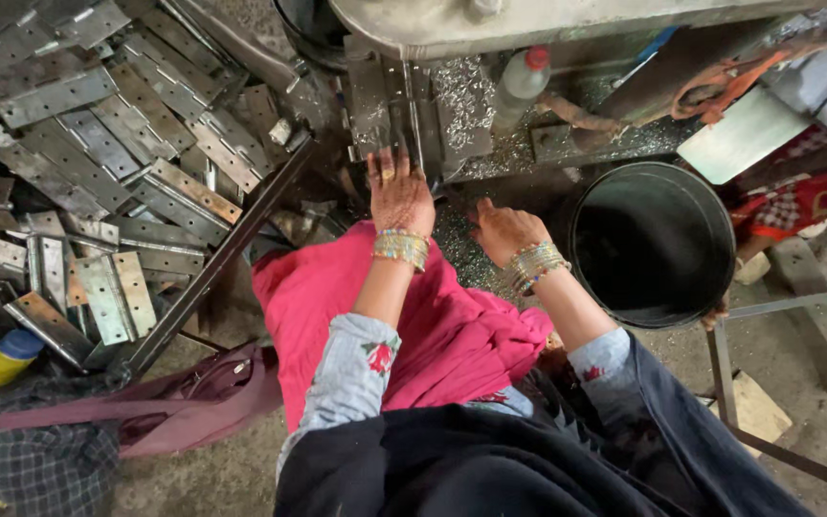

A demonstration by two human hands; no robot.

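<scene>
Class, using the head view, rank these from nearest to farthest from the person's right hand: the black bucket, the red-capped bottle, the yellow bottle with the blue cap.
From the right hand:
1. Black bucket, just to its right.
2. Red-capped bottle, above it on the machine bed.
3. Yellow bottle, far left on the floor.
</scene>
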